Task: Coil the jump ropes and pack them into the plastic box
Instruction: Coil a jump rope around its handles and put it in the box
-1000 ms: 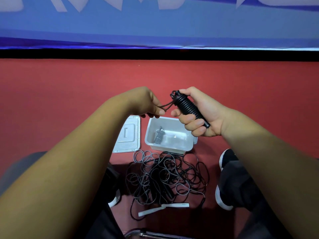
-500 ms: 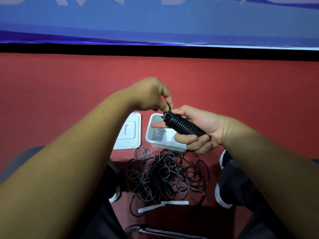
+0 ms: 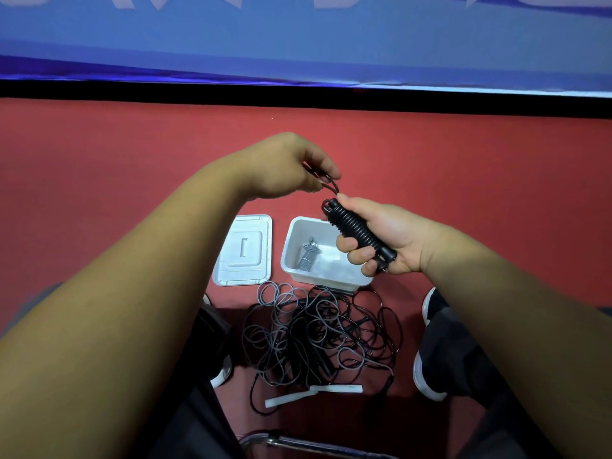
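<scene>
Coiled black jump rope (image 3: 356,228) is gripped in right hand (image 3: 390,240); its loose end (image 3: 332,187) is pinched by left hand (image 3: 291,167), above open plastic box (image 3: 291,241).

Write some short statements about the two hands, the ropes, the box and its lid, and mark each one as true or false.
1. The right hand grips a black rope wound into a tight coil. True.
2. The lid is closed on the box. False: it lies on the floor, left of the open box.
3. The box is empty. False: a coiled grey rope lies inside.
4. A tangle of loose ropes lies on the floor between the box and the person. True.
5. The left hand holds nothing. False: it pinches the free end of the black rope.
</scene>
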`<act>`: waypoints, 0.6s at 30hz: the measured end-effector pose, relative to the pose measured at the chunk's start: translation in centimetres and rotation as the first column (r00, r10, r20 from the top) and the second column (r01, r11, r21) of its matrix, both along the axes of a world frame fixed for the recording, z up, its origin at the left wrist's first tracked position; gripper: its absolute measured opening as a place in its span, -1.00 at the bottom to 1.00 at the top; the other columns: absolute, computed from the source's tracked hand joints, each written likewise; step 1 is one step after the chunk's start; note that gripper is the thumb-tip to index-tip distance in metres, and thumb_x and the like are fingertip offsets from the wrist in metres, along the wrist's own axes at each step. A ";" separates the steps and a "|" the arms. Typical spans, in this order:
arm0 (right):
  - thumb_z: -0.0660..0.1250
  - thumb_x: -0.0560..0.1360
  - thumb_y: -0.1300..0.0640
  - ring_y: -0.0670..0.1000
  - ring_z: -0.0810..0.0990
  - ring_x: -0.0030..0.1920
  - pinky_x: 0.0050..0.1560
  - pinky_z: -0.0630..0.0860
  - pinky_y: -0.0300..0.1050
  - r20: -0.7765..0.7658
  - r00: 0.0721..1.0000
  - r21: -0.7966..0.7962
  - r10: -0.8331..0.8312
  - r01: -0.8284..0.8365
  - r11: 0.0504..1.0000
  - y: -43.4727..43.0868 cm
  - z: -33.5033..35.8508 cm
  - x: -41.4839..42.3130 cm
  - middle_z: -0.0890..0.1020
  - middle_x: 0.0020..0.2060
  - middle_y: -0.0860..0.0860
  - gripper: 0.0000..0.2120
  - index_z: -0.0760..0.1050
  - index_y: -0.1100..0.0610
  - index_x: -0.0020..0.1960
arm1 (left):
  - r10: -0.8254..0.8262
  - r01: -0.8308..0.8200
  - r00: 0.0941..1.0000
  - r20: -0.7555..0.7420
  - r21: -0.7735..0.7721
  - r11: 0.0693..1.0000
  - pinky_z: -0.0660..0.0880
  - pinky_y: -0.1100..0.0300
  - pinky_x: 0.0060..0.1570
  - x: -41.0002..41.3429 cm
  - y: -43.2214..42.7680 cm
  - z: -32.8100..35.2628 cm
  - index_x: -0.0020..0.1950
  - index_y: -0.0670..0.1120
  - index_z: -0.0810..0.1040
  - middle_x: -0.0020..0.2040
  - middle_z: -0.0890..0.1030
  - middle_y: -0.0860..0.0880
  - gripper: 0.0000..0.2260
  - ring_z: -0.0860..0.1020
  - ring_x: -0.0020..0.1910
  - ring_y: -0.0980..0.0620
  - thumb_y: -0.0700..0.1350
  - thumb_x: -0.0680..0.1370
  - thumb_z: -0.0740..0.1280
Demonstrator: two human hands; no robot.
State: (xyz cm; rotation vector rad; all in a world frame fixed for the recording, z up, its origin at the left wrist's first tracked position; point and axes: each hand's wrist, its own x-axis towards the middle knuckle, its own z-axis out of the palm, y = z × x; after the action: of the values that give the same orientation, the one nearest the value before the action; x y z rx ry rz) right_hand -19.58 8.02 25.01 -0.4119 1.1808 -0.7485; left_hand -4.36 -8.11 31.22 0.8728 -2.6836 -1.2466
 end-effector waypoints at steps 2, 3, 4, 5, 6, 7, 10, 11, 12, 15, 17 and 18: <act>0.20 0.64 -0.38 -0.07 0.29 -0.49 -0.46 0.32 -0.23 0.018 0.998 -0.003 -0.060 0.060 0.998 -0.1 -0.1 0.0 0.42 -0.33 -0.01 -0.60 0.46 -0.05 0.12 | 0.026 -0.021 0.997 -0.075 0.069 0.997 0.61 0.12 0.22 0.0 0.1 -0.4 0.28 -0.06 0.67 0.02 0.74 0.02 -0.61 0.69 -0.03 0.06 -0.40 0.52 0.46; 0.20 0.64 -0.38 -0.06 0.31 -0.49 -0.46 0.34 -0.21 0.025 0.996 -0.009 -0.091 0.091 0.996 -0.2 0.0 0.0 0.44 -0.32 0.00 -0.59 0.45 -0.04 0.14 | 0.044 -0.030 0.992 -0.119 0.112 0.993 0.63 0.11 0.18 -0.1 0.2 -0.5 0.30 -0.10 0.64 0.01 0.72 -0.02 -0.57 0.67 -0.07 0.07 -0.45 0.51 0.44; 0.20 0.63 -0.38 -0.04 0.33 -0.48 -0.45 0.35 -0.20 0.034 0.992 -0.013 -0.120 0.121 0.993 -0.3 0.0 -0.1 0.46 -0.31 0.01 -0.57 0.44 -0.03 0.17 | 0.062 -0.039 0.986 -0.157 0.149 0.988 0.65 0.11 0.14 -0.2 0.3 -0.7 0.29 -0.12 0.62 0.00 0.71 -0.06 -0.56 0.67 -0.09 0.06 -0.49 0.49 0.43; 0.20 0.64 -0.38 -0.03 0.35 -0.47 -0.45 0.37 -0.19 0.045 0.988 -0.016 -0.146 0.147 0.989 -0.4 0.1 -0.1 0.47 -0.29 0.02 -0.56 0.43 -0.02 0.22 | 0.080 -0.047 0.979 -0.186 0.175 0.984 0.66 0.10 0.09 -0.3 0.4 -0.8 0.25 -0.13 0.63 -0.02 0.71 -0.10 -0.57 0.68 -0.11 0.05 -0.52 0.48 0.41; 0.20 0.64 -0.38 -0.02 0.36 -0.46 -0.44 0.38 -0.18 0.056 0.985 -0.018 -0.165 0.166 0.986 -0.5 0.1 -0.1 0.48 -0.28 0.02 -0.55 0.41 -0.02 0.26 | 0.096 -0.054 0.973 -0.210 0.195 0.979 0.67 0.08 0.06 -0.5 0.6 -0.8 0.19 -0.13 0.64 -0.05 0.72 -0.11 -0.60 0.68 -0.13 0.04 -0.53 0.47 0.41; 0.19 0.64 -0.38 -0.01 0.37 -0.45 -0.43 0.39 -0.17 0.068 0.982 -0.018 -0.177 0.179 0.984 -0.5 0.2 -0.1 0.48 -0.27 0.03 -0.54 0.39 -0.03 0.28 | 0.108 -0.060 0.968 -0.227 0.210 0.976 0.68 0.07 0.03 -0.6 0.8 -0.9 0.12 -0.14 0.65 -0.08 0.72 -0.12 -0.62 0.69 -0.15 0.04 -0.55 0.47 0.40; 0.13 0.66 -0.39 -0.01 0.39 -0.43 -0.40 0.43 -0.15 0.110 0.972 -0.005 -0.206 0.207 0.978 -0.7 0.3 0.1 0.48 -0.26 0.01 -0.54 0.38 -0.03 0.27 | 0.099 -0.047 0.964 -0.247 0.208 0.977 0.68 0.08 0.00 -1.0 1.2 -0.8 0.04 -0.20 0.65 -0.15 0.74 -0.08 -0.69 0.70 -0.18 0.06 -0.55 0.45 0.41; 0.11 0.66 -0.39 -0.01 0.39 -0.43 -0.38 0.44 -0.15 0.129 0.968 -0.001 -0.217 0.218 0.976 -0.7 0.3 0.2 0.48 -0.27 0.01 -0.55 0.37 -0.03 0.26 | 0.078 -0.026 0.964 -0.254 0.202 0.979 0.68 0.11 0.00 -1.1 1.4 -0.8 0.05 -0.25 0.65 -0.17 0.74 -0.05 -0.72 0.71 -0.17 0.06 -0.55 0.44 0.42; 0.10 0.67 -0.38 -0.02 0.38 -0.43 -0.37 0.43 -0.16 0.151 0.962 0.004 -0.228 0.230 0.973 -0.7 0.3 0.2 0.47 -0.27 0.00 -0.56 0.37 -0.04 0.24 | 0.056 -0.003 0.963 -0.263 0.197 0.980 0.67 0.15 0.00 -1.2 1.6 -0.7 0.06 -0.29 0.64 -0.19 0.74 -0.03 -0.73 0.71 -0.16 0.07 -0.55 0.44 0.43; 0.09 0.67 -0.38 -0.04 0.33 -0.45 -0.37 0.38 -0.19 0.208 0.940 0.019 -0.270 0.272 0.962 -0.5 0.7 0.0 0.44 -0.28 -0.02 -0.59 0.43 -0.05 0.11 | 0.019 0.045 0.956 -0.293 0.210 0.977 0.64 0.19 0.01 -1.3 1.8 -0.7 0.08 -0.31 0.63 -0.15 0.75 -0.04 -0.75 0.71 -0.12 0.07 -0.52 0.46 0.45; 0.11 0.60 -0.48 -0.06 0.28 -0.47 -0.39 0.31 -0.23 0.202 0.935 0.017 -0.291 0.294 0.956 -0.5 0.9 0.0 0.41 -0.30 -0.05 -0.52 0.45 -0.08 -0.01 | 0.010 0.076 0.948 -0.317 0.256 0.964 0.63 0.14 0.08 -1.1 1.8 -0.5 0.07 -0.25 0.64 -0.07 0.75 -0.14 -0.76 0.70 -0.06 0.00 -0.48 0.47 0.47; 0.13 0.55 -0.54 -0.06 0.25 -0.48 -0.39 0.26 -0.24 0.185 0.935 0.009 -0.302 0.305 0.952 -0.4 1.0 0.0 0.39 -0.32 -0.06 -0.48 0.44 -0.09 -0.05 | 0.004 0.092 0.945 -0.328 0.275 0.957 0.62 0.12 0.11 -1.1 1.8 -0.4 0.07 -0.21 0.65 -0.03 0.74 -0.18 -0.77 0.69 -0.03 -0.01 -0.44 0.48 0.49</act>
State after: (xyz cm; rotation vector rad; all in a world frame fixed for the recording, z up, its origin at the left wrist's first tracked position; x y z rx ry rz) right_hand -19.56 7.58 25.99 -0.1716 1.0735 -1.0448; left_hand -5.43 -6.34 30.84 0.5657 -2.3107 -1.6568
